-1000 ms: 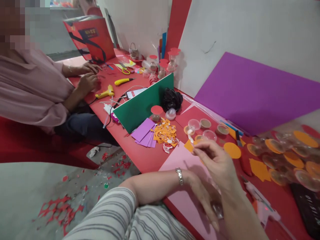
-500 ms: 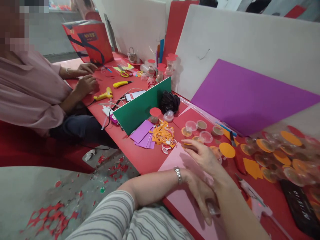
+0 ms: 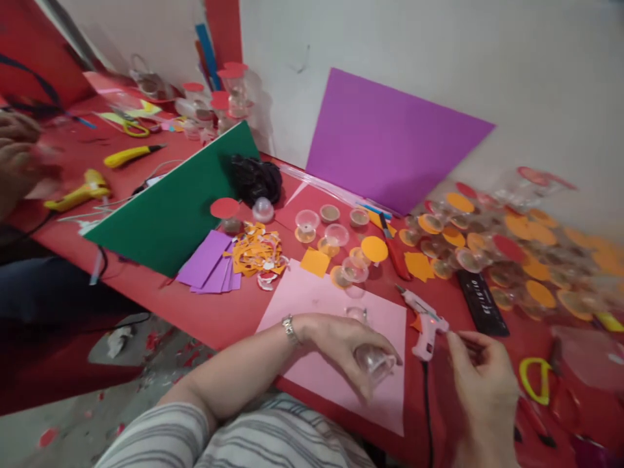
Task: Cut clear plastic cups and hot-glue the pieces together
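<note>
Left hand (image 3: 338,338) holds the clear cup (image 3: 375,365) over the pink sheet (image 3: 307,292); right hand (image 3: 485,374), apart from it, has bent fingers beside the glue gun (image 3: 427,328), gripping something or not, I cannot tell. Too hard a squeeze could bend the cup.

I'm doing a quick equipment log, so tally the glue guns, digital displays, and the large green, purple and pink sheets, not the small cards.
Glue guns: 2 (pink glue gun, yellow glue gun)
Black digital display: 1
Large green board: 1
Large purple sheet: 1
Large pink sheet: 1
Total: 6
</note>
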`<act>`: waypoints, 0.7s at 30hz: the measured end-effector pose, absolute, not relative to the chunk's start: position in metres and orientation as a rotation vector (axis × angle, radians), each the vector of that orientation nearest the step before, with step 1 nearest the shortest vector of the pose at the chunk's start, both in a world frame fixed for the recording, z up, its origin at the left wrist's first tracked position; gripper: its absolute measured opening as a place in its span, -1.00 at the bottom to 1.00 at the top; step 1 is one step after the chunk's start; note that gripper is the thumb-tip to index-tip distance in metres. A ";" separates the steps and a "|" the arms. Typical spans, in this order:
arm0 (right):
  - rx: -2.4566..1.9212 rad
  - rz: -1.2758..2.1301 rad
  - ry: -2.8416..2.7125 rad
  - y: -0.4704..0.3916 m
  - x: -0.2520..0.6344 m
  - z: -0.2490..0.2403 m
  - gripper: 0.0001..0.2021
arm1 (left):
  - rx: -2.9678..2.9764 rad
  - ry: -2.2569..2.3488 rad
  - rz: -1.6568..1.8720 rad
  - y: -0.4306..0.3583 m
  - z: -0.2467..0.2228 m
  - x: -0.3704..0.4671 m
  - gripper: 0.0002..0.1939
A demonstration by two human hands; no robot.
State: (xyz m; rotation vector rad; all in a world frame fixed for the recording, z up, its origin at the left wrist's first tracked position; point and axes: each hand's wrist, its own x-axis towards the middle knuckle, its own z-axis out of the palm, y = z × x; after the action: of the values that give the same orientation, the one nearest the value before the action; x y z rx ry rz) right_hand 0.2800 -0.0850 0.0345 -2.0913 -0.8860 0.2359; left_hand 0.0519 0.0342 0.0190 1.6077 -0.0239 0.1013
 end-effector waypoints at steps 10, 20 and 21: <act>-2.377 0.283 -1.007 -0.079 0.285 0.001 -0.69 | 1.239 0.293 0.498 0.029 0.031 0.048 -0.30; -1.700 0.523 -0.433 -0.092 0.281 0.031 -0.55 | 1.066 0.383 0.703 0.031 0.030 0.047 -0.27; -1.643 0.568 -0.451 -0.090 0.279 0.035 -0.60 | 1.047 0.377 0.705 0.031 0.029 0.047 -0.29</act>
State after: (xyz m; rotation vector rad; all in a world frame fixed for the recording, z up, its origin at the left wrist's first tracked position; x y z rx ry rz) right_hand 0.2787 -0.0904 0.0352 -1.6432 -0.4507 0.5676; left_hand 0.0474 0.0313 0.0286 1.0475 0.3766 0.7050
